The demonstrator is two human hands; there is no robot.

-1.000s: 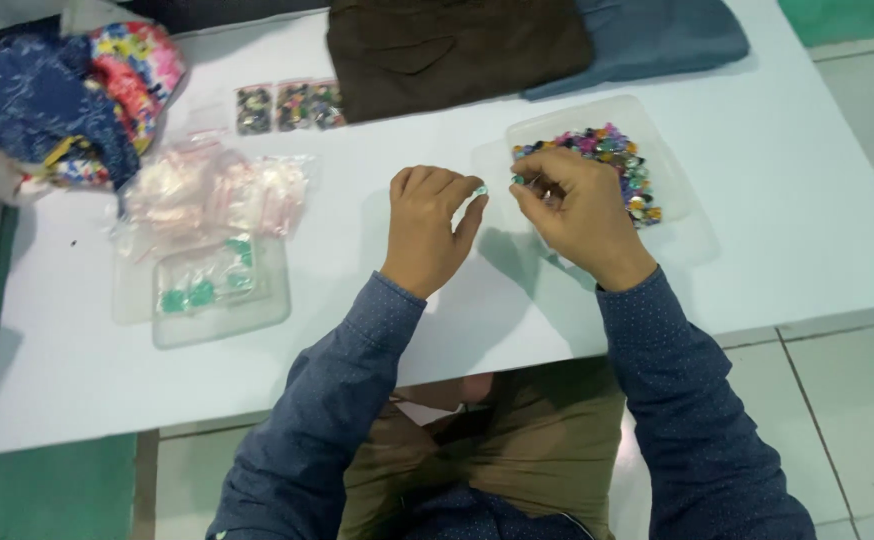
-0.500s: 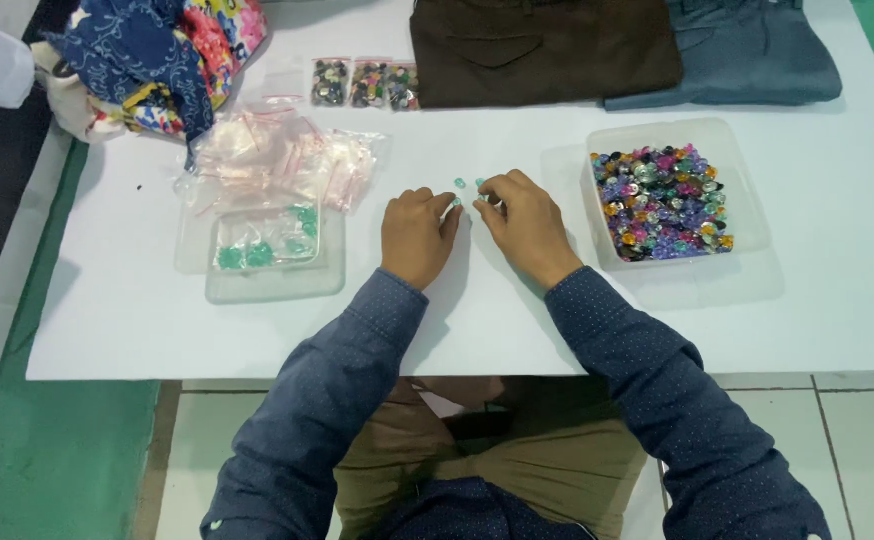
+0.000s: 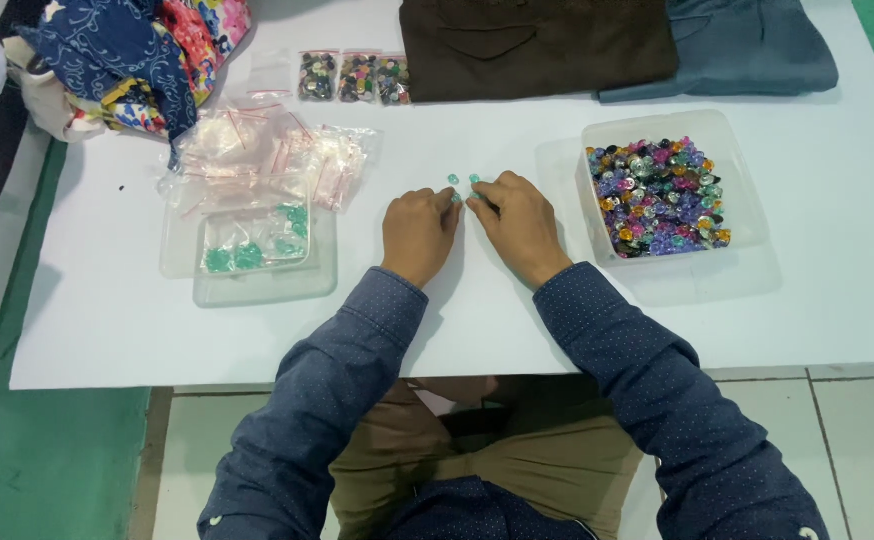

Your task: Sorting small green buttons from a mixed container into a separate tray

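Resting knuckles-up on the white table (image 3: 107,330), the left hand (image 3: 419,232) and the right hand (image 3: 519,225) are meeting fingertip to fingertip over a few small teal buttons (image 3: 463,181); both hands are curled narrow, and whether either one is actually pinching a button cannot be told, since the fingertips are hiding the contact. At least two of the buttons are lying loose on the bare tabletop just beyond the fingers, and that seems to be the likeliest trouble: a careless nudge could be sending such small, smooth pieces skidding or rolling away across the slick surface. To the right, well apart, the clear tub of mixed coloured buttons (image 3: 747,200) is sitting heaped, so a sweeping sleeve could be knocking it and spilling the lot. To the left, a clear tray with teal buttons in bags (image 3: 257,255) is lying under a loose pile of small zip bags (image 3: 257,155), which could slide. Folded brown cloth (image 3: 537,40) and blue-grey cloth (image 3: 737,50) are lying at the far edge.
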